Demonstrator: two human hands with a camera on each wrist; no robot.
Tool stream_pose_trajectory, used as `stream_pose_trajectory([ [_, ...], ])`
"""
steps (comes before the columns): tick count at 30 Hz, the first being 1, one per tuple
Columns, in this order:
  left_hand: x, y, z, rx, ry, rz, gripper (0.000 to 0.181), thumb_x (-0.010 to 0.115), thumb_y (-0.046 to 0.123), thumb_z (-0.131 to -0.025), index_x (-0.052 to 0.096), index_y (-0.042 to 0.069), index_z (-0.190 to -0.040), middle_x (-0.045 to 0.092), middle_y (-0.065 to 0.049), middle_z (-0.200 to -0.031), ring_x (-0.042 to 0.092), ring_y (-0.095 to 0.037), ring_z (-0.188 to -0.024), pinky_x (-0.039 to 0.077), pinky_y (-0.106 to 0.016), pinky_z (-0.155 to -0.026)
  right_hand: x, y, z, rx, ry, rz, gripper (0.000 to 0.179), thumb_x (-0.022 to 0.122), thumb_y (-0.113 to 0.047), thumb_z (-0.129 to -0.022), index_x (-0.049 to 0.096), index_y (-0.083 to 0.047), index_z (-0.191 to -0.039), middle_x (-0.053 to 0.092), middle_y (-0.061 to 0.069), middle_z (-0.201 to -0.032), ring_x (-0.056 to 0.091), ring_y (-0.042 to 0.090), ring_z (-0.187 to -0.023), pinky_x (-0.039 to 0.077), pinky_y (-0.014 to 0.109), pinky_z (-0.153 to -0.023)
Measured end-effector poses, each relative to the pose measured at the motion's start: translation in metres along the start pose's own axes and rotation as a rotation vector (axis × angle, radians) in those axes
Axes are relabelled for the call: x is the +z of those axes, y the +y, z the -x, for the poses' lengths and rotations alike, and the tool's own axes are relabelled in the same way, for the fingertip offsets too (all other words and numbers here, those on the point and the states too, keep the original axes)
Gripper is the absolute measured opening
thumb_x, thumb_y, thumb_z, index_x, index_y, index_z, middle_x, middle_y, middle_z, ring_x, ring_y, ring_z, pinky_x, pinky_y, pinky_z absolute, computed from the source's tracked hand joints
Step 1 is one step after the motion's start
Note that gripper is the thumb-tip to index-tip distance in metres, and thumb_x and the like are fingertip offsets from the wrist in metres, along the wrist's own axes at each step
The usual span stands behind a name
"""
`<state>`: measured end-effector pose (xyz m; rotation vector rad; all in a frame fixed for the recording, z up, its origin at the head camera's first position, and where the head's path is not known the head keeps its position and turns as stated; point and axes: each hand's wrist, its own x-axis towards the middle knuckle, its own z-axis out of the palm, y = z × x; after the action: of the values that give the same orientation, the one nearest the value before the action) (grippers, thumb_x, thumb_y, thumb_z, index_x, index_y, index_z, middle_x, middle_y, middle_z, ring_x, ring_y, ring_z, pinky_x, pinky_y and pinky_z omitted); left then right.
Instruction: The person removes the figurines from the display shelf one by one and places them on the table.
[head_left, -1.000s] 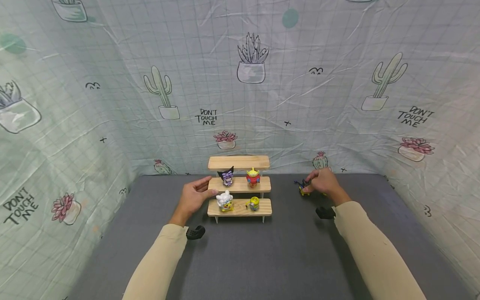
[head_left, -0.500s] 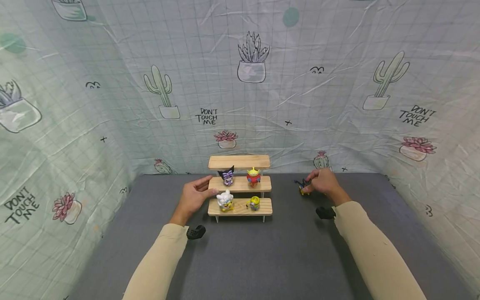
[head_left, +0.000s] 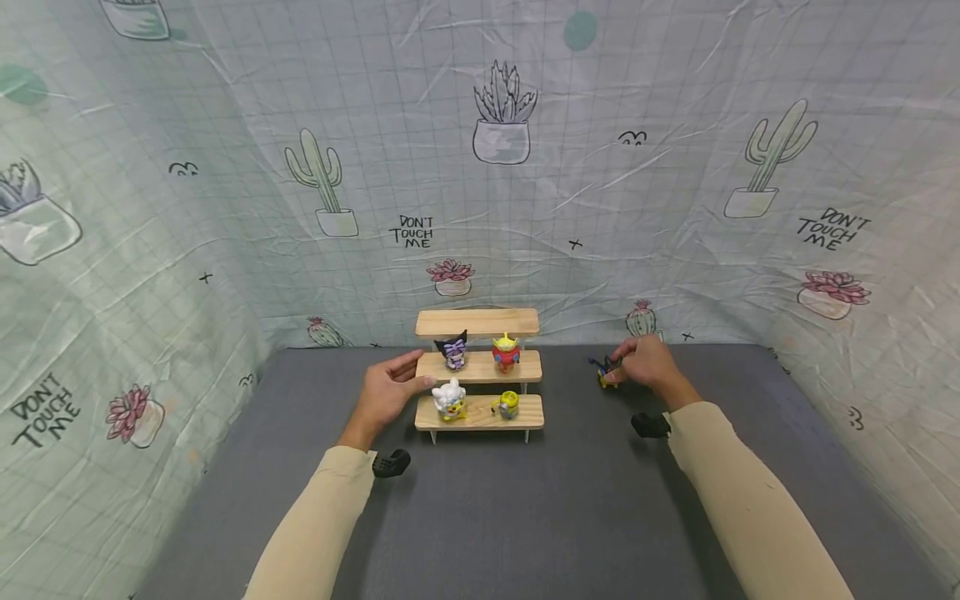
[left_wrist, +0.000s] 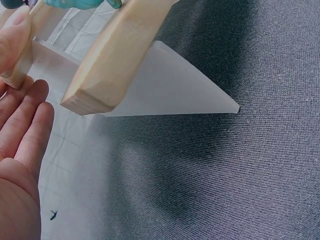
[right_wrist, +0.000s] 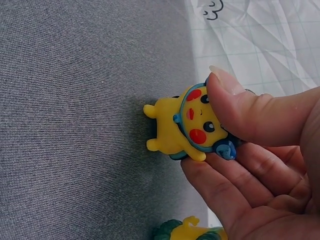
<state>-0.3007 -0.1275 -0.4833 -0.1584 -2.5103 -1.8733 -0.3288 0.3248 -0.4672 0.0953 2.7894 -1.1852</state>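
My left hand [head_left: 386, 392] grips the left end of the middle board of a three-step wooden display stand [head_left: 480, 367], thumb on top and fingers below in the left wrist view. My right hand [head_left: 649, 363] pinches a Pikachu figurine [right_wrist: 172, 125] in a dark blue costume by its head, between thumb and fingers. In the right wrist view the figurine's feet are close to the grey tabletop. On the middle board stand a black-and-purple figurine [head_left: 454, 353] and a red-and-yellow alien figurine [head_left: 506, 355]. The bottom board bears a white-hooded yellow figurine [head_left: 450, 400] and a Minion figurine [head_left: 508, 405].
Another yellow-and-green figurine [right_wrist: 187, 231] lies below the right hand in the right wrist view. A clear support [left_wrist: 175, 85] holds up the stand's board. The grey tabletop [head_left: 480, 517] meets a printed cloth backdrop [head_left: 555, 200] behind and at both sides.
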Motion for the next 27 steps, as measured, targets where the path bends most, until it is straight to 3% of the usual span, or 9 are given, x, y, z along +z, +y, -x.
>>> stream_pose_trajectory([
  [6,-0.0007,0.0025,0.0000,-0.006,0.008,-0.008,0.063,0.083,0.014,-0.091,0.059,0.006,-0.148,0.060,-0.019,-0.150,0.060,-0.033,-0.138,0.056,-0.043,-0.110,-0.0014,-0.0019,0.0011,-0.027,-0.009,0.021,0.029,0.090,-0.012,-0.078,0.075,-0.001,-0.101,0.076,0.004,-0.083,0.062,0.025,-0.086,0.050,0.029,-0.071],
  [15,-0.0006,0.0041,0.0000,-0.012,0.010,-0.011,0.063,0.083,0.013,-0.091,0.058,0.005,-0.148,0.061,-0.019,-0.148,0.061,-0.034,-0.137,0.056,-0.045,-0.110,-0.0014,-0.0006,0.0003,-0.057,-0.020,0.055,0.036,0.089,-0.013,-0.079,0.074,0.000,-0.109,0.075,0.014,-0.100,0.063,0.027,-0.090,0.053,0.032,-0.074],
  [27,0.0007,0.0026,0.0029,-0.014,0.008,-0.011,0.062,0.082,0.012,-0.091,0.059,0.007,-0.148,0.061,-0.018,-0.148,0.061,-0.033,-0.137,0.057,-0.045,-0.109,-0.0003,0.0015,0.0055,-0.083,-0.034,0.081,0.043,0.088,-0.014,-0.081,0.074,0.001,-0.118,0.071,0.025,-0.119,0.066,0.036,-0.104,0.059,0.047,-0.084],
])
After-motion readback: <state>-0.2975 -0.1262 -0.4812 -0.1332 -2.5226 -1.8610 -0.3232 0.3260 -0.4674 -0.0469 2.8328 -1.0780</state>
